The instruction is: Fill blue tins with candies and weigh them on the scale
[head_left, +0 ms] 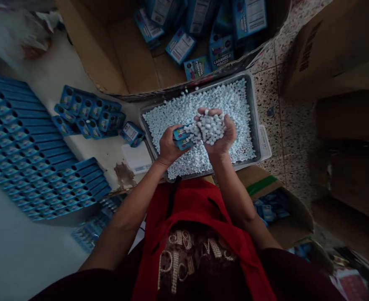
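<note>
My left hand (pixel 168 145) grips two small blue candy boxes (pixel 181 138) side by side, their ends turned toward my other palm. Cupped and facing up, my right hand (pixel 220 140) carries a heap of small white candies (pixel 212 127). Candies lie between the heap and the box ends, and the two hands nearly meet there. Both are above a grey tray (pixel 254 113) full of the same pale candies (pixel 178 167). A few loose candies show in the air or on the rim at the tray's far edge.
Beyond the tray stands a large cardboard box (pixel 134 62) holding several blue boxes (pixel 181 45). Small blue boxes (pixel 90 110) lie left on the table, beside a white card (pixel 137 156). Stacked rows of blue boxes (pixel 37 154) stand farther left. An open carton (pixel 294 225) sits at lower right.
</note>
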`<action>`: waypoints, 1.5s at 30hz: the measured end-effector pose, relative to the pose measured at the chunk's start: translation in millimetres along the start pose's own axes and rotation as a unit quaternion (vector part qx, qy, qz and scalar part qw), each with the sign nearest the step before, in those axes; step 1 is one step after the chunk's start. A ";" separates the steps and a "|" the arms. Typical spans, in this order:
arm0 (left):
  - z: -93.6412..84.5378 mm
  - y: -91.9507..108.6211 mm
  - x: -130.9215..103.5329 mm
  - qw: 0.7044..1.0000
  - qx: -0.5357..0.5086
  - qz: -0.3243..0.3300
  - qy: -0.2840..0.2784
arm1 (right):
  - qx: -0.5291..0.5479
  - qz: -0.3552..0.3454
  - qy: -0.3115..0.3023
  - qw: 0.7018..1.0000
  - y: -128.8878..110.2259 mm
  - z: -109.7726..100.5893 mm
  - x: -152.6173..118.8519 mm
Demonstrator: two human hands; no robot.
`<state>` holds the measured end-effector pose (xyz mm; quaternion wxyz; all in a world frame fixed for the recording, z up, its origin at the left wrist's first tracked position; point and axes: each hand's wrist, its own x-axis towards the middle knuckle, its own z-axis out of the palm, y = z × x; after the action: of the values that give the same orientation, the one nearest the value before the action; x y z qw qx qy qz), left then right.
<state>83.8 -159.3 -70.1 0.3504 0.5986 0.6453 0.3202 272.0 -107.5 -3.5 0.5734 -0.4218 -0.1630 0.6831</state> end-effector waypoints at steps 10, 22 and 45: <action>-4.9 3.3 8.2 0.999 0.031 0.038 -0.013 | -0.053 -0.050 -0.051 0.996 -4.8 10.1 2.9; 2.8 -12.6 18.1 0.990 0.038 0.131 0.022 | -0.209 -0.206 -0.107 0.950 41.2 9.7 -6.2; -30.8 6.5 63.7 0.924 0.312 -0.061 -0.211 | -0.548 -0.129 -0.129 0.816 104.3 -51.2 82.4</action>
<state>59.2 -95.1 -52.1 0.2923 0.6909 0.6591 -0.0531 244.8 -75.1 -139.5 0.3039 -0.5492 -0.6363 0.4485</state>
